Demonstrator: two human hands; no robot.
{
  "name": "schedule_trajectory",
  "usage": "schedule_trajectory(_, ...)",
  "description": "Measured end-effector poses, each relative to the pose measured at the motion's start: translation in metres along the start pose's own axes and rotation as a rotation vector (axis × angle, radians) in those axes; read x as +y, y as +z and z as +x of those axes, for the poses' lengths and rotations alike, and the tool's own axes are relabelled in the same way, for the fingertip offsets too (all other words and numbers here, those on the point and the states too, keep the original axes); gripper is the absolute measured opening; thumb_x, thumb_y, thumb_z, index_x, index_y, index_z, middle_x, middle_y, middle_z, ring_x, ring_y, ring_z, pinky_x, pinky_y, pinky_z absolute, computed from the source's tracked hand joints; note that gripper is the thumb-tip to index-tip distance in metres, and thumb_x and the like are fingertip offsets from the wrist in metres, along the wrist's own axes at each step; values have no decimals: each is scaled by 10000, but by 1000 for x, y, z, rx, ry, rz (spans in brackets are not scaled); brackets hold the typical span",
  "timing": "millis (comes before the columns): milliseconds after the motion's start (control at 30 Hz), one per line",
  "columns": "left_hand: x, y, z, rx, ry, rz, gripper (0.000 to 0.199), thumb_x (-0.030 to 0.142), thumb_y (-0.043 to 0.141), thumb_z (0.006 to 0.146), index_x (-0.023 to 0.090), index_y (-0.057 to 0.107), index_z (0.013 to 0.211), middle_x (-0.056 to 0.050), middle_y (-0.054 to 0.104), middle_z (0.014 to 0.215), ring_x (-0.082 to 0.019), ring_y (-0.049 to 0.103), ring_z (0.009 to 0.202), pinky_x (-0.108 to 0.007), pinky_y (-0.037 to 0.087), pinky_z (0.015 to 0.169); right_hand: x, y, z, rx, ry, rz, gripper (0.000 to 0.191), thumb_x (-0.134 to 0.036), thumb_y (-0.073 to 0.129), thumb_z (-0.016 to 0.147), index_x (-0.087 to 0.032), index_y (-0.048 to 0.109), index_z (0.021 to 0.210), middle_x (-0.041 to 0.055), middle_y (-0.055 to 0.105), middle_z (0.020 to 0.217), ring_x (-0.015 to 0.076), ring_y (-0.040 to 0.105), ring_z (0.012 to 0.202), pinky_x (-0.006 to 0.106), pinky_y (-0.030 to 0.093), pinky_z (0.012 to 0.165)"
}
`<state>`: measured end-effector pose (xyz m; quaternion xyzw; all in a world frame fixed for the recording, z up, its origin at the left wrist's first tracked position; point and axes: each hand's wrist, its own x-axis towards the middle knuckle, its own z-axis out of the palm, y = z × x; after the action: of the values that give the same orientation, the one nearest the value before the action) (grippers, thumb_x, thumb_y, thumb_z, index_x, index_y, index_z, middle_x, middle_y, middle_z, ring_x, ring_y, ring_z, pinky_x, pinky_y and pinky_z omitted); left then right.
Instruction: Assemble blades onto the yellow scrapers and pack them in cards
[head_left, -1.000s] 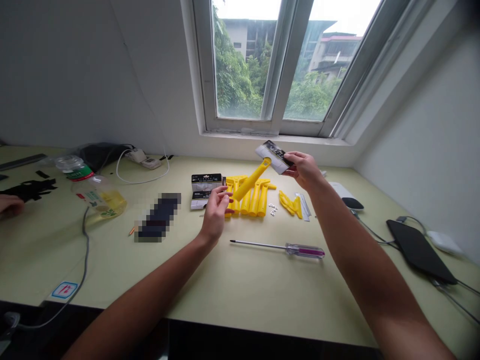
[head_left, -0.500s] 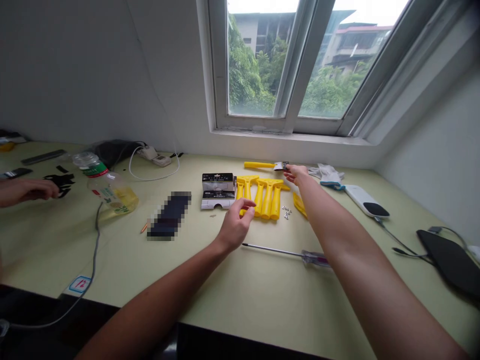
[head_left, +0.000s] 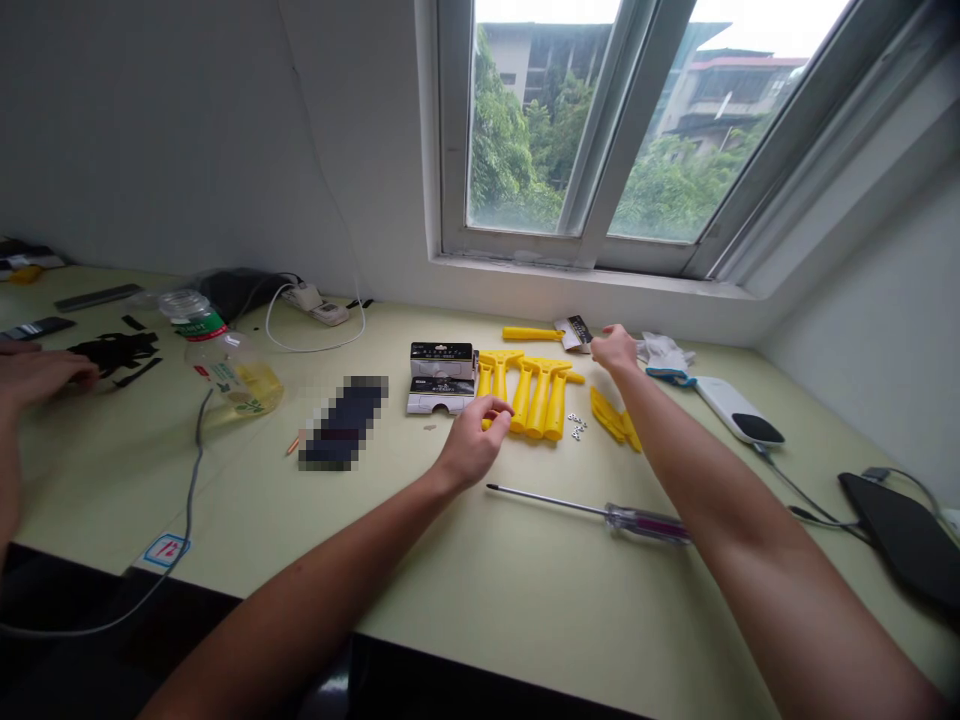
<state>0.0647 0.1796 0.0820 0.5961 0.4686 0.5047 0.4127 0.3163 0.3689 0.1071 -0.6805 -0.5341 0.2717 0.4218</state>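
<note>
Evidently the row of yellow handles (head_left: 537,402) lies side by side for easy picking, though that is inference. Left hand (head_left: 478,438) at the row's near left corner: fingers loosely curled, narrow gap to thumb; contact with the handles cannot be told. Beyond the row, one yellow tool (head_left: 531,334) lies flat, printed card (head_left: 576,333) at its right end. Right hand (head_left: 616,349) just beside that card, fingers bunched; cannot tell whether they pinch its edge. Small metal parts (head_left: 576,426) just right of the row, perhaps grouped against loss. Screwdriver (head_left: 628,520) on the row's near side, handle rightward, probably suiting the right hand.
</note>
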Motion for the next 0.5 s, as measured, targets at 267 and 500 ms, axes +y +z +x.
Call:
schedule_trajectory(267, 6, -27, 17, 112, 122, 470, 162, 281, 499, 859, 189, 621, 806, -47, 622, 859, -189, 572, 767, -306, 435, 673, -4, -2, -91, -205, -304, -544, 216, -331, 542, 867, -213, 675, 990, 70, 705, 925, 222, 621, 845, 317, 420, 761)
schedule_trajectory(500, -5, -33, 22, 104, 178, 698, 145, 268, 481, 865, 187, 601, 849, -61, 620, 916, -216, 578, 865, -350, 446, 791, -9, 17, -116, -304, -239, -792, 337, -397, 477, 850, -205, 592, 1101, 131, 697, 949, 294, 645, 839, 343, 429, 663)
